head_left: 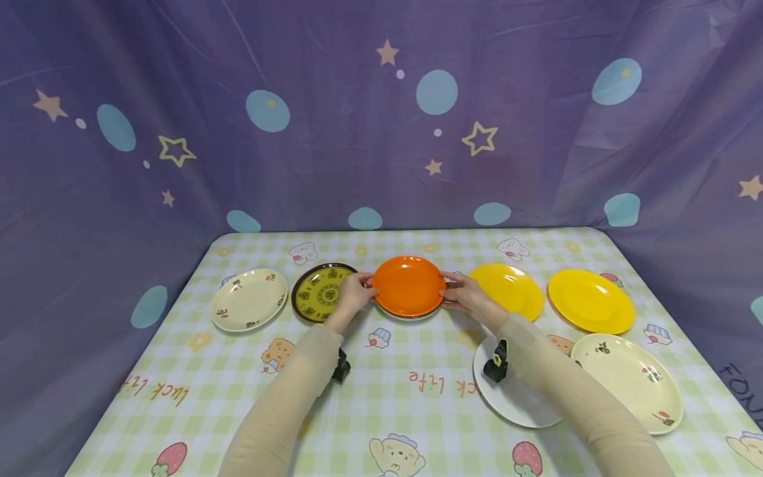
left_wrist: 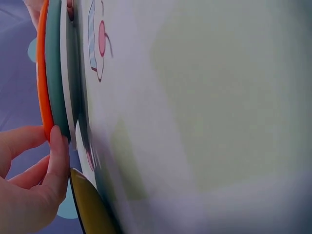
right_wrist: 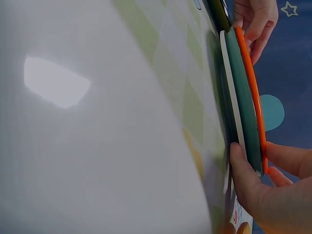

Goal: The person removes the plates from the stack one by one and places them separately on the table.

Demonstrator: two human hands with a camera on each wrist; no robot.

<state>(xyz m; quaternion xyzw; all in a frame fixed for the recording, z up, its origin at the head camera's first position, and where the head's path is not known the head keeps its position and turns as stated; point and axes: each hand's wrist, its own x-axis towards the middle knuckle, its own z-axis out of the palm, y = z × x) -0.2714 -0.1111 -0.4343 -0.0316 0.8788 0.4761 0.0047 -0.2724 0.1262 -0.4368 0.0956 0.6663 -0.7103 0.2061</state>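
Observation:
In the head view an orange plate [head_left: 408, 286] tops a small stack at the table's middle. Under it the wrist views show a teal plate [left_wrist: 53, 63] and a white plate [right_wrist: 233, 92]. My left hand [head_left: 356, 295] pinches the stack's left rim, with fingertips at the orange and teal edges. On the opposite side my right hand [head_left: 469, 298] grips the rim, one digit at the white plate's edge and others against the orange one. Whether the stack touches the cloth I cannot tell. A brown-rimmed olive plate [head_left: 316, 296] lies partly behind my left hand.
Left lies a patterned cream plate [head_left: 250, 300]. On the right are two yellow plates, the nearer to my hand [head_left: 507, 288] and the outer [head_left: 590, 301], plus a white plate [head_left: 507, 401] under my right forearm and another cream plate [head_left: 632, 377]. A purple curtain [head_left: 334, 179] hangs behind the table.

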